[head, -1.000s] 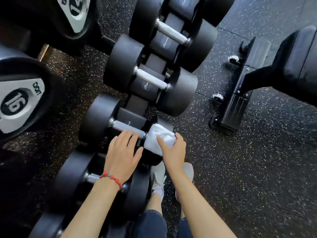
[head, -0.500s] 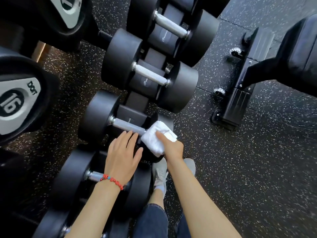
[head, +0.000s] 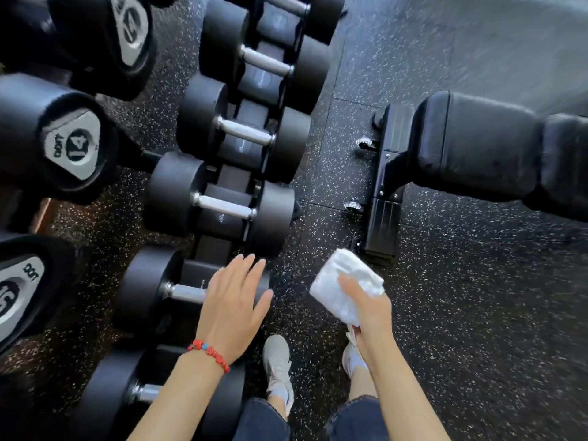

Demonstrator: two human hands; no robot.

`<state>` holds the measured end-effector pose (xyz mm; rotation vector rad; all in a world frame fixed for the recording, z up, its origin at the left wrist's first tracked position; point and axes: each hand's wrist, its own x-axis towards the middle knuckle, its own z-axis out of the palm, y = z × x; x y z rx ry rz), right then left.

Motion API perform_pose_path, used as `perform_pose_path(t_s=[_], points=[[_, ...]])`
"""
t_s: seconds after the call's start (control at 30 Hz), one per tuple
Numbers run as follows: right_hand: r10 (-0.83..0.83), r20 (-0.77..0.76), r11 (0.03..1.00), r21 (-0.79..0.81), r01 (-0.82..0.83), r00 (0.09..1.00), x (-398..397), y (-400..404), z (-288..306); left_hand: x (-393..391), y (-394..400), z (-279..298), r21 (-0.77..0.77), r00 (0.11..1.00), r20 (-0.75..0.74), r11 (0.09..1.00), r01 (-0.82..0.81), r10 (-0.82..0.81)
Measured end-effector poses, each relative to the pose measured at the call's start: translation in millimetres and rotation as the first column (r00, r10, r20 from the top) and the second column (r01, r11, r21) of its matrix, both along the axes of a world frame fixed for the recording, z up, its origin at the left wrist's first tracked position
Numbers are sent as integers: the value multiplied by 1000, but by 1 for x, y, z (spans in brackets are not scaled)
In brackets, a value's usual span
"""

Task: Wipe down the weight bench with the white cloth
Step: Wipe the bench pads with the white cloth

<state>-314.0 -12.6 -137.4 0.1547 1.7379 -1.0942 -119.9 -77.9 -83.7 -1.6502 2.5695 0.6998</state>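
We hold the white cloth [head: 345, 286] bunched in our right hand [head: 370, 308], fingers and thumb curled round it, and it hangs in the air above the speckled rubber floor [head: 477, 313], touching nothing else. Our left hand [head: 234, 302] is flat and relaxed, fingers straight and gripping nothing, hovering over the near end of a dumbbell [head: 152, 292] on the low rack; we cannot tell whether the palm actually touches it. A red bead bracelet [head: 208, 353] sits on that wrist.

The weight bench [head: 477, 144] stands ahead and to our right, its black padded top apart from the cloth, with its metal foot [head: 383, 224] and small wheels on the floor between us and the pad. By our reading, no wiping of the bench has begun; the cloth has yet to reach the padding.

What could go wrong from here: the cloth is only loosely bunched, so a fold may slip free and drag on the gritty floor, carrying dirt onto the pad. Our grey shoes [head: 278, 364] stand near the rack and the bench foot, so a careless step could catch either one. Leaning on the round dumbbell with the left hand could make it roll in its cradle. The view is motion-blurred, so finer detail is unclear.
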Motion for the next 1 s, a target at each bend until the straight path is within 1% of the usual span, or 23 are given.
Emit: perform_pose_path(t_s=[0.07, 0.13, 0.3, 0.4, 0.53, 0.63, 0.77, 0.87, 1.0], points=[[-13, -73, 999, -33, 11, 997, -34, 0, 11, -33, -8, 8, -28, 999, -9, 999, 32, -33], [-43, -110, 998, -56, 37, 993, -72, 1, 18, -71, -16, 15, -43, 998, -14, 997, 68, -69], [-105, -144, 988, -132, 86, 984, -173, 2, 31, -178, -33, 21, -94, 990, -33, 987, 132, -136], [-139, -186, 983, -148, 112, 973, -233, -1, 32, -240, -40, 19, -83, 988, -60, 987, 140, -145], [-153, -234, 981, -152, 119, 960, -290, -16, 28, -297, -55, 11, -99, 980, -79, 980, 172, -180], [-167, -235, 979, -152, 133, 958, -321, -33, 18, -326, -74, 3, -96, 976, -79, 976, 196, -204], [-147, -257, 982, -157, 109, 955, -340, -62, -1, -350, -107, -15, -74, 970, -65, 971, 228, -233], [-81, -306, 990, -136, 40, 949, -350, -89, -17, -366, -132, -34, -68, 963, -75, 965, 254, -259], [47, -420, 995, -56, -77, 906, -364, -125, -40, -389, -166, -64, -45, 935, -96, 940, 339, -342]])
